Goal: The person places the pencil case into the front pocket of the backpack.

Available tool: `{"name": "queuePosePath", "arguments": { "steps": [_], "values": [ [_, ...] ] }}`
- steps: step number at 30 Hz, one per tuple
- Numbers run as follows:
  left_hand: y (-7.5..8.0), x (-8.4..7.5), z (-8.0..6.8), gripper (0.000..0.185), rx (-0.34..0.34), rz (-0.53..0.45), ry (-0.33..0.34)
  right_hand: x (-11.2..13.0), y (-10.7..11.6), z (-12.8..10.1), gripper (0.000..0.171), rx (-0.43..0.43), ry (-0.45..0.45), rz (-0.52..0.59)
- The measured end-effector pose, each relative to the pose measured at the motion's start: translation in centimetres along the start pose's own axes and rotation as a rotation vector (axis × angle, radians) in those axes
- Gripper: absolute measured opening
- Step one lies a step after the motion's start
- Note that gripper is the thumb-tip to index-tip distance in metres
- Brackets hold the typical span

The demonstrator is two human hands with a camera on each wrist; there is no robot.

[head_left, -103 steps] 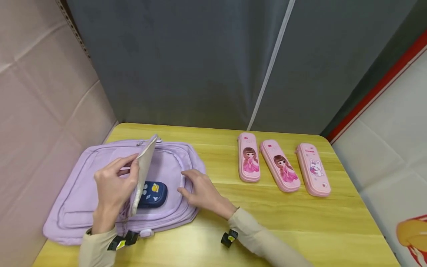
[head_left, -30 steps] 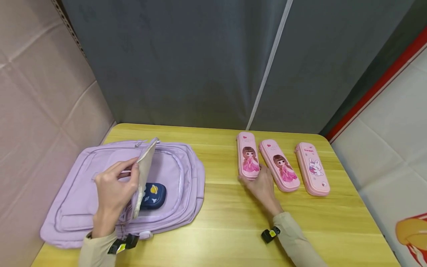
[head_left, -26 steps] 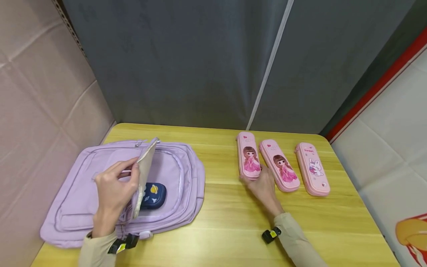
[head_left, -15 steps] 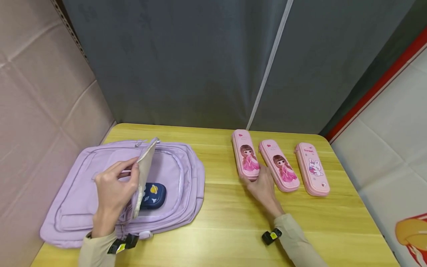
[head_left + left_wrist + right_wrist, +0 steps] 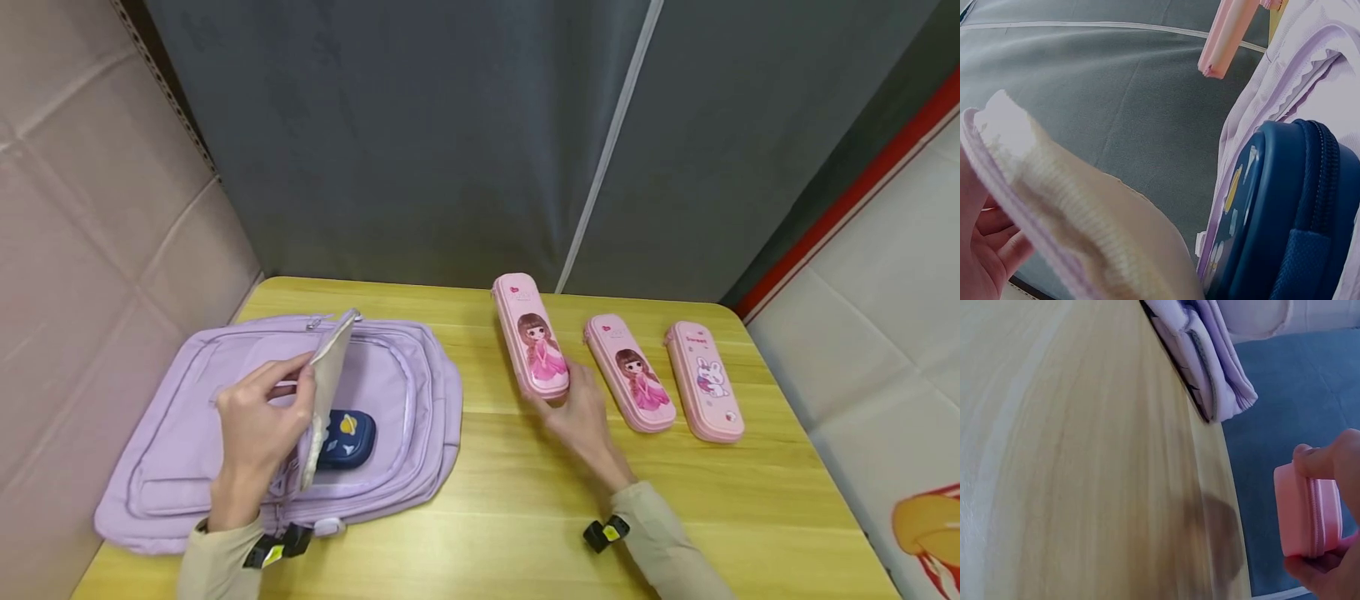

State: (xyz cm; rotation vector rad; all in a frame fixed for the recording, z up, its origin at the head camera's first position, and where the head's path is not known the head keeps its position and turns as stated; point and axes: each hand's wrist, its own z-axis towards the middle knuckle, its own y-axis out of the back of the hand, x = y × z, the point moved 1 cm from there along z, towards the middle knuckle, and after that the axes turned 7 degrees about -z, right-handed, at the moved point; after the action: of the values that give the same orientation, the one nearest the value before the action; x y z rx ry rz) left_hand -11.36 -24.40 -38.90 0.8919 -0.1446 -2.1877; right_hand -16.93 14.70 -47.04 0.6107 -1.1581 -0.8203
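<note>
A lilac backpack (image 5: 180, 417) lies flat at the left of the table. My left hand (image 5: 258, 417) pinches the edge of its front pocket flap (image 5: 327, 392) and holds it up, pale lining showing. Inside the open pocket sits a dark blue case (image 5: 351, 439) with planet pictures, partly hidden by the flap; its zipper shows in the left wrist view. My right hand (image 5: 581, 417) grips the near end of a pink pencil case (image 5: 531, 337) printed with a girl in a pink dress. In the right wrist view that pencil case (image 5: 1307, 509) is raised above the table.
Two more pink pencil cases lie to the right of my right hand: one with a girl (image 5: 632, 373), one with a rabbit (image 5: 703, 382). The yellow wood-grain table (image 5: 480, 533) meets a grey curtain (image 5: 420, 150) behind and a pale cloth wall (image 5: 112, 208) at left.
My right hand went from the backpack to the leftmost pencil case, took hold of it, lifted it and moved it left. My left hand still holds the flap up.
</note>
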Motion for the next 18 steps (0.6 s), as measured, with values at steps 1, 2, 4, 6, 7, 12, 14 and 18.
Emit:
{"name": "queuePosePath", "arguments": {
  "steps": [1, 2, 4, 6, 7, 12, 14, 18],
  "values": [
    [0.0, 0.0, 0.0, 0.019, 0.000, -0.005, 0.001, 0.2, 0.0, 0.0, 0.089, 0.000, 0.012, 0.002],
    [0.0, 0.0, 0.0, 0.019, 0.002, -0.010, 0.002, 0.4, -0.1, 0.0, 0.089, -0.001, 0.024, 0.006],
    [0.0, 0.1, 0.0, 0.019, 0.002, -0.017, 0.003, 0.8, -0.2, -0.1, 0.088, 0.007, 0.041, 0.015],
    [0.0, 0.1, 0.0, 0.019, 0.003, -0.022, 0.004, 1.1, -0.2, -0.1, 0.088, 0.025, 0.055, 0.038],
    [0.0, 0.1, 0.0, 0.019, 0.002, -0.023, 0.005, 1.3, -0.3, -0.1, 0.088, 0.038, 0.064, 0.048],
    [0.0, 0.1, 0.0, 0.018, -0.004, -0.030, 0.004, 2.2, -0.5, -0.1, 0.090, 0.106, 0.122, 0.107],
    [0.0, 0.1, 0.0, 0.018, -0.005, -0.035, 0.003, 2.5, -0.6, -0.1, 0.089, 0.129, 0.159, 0.134],
    [0.1, 0.0, 0.0, 0.018, -0.002, -0.033, -0.001, 3.1, -0.8, 0.0, 0.087, 0.187, 0.249, 0.180]
  ]
}}
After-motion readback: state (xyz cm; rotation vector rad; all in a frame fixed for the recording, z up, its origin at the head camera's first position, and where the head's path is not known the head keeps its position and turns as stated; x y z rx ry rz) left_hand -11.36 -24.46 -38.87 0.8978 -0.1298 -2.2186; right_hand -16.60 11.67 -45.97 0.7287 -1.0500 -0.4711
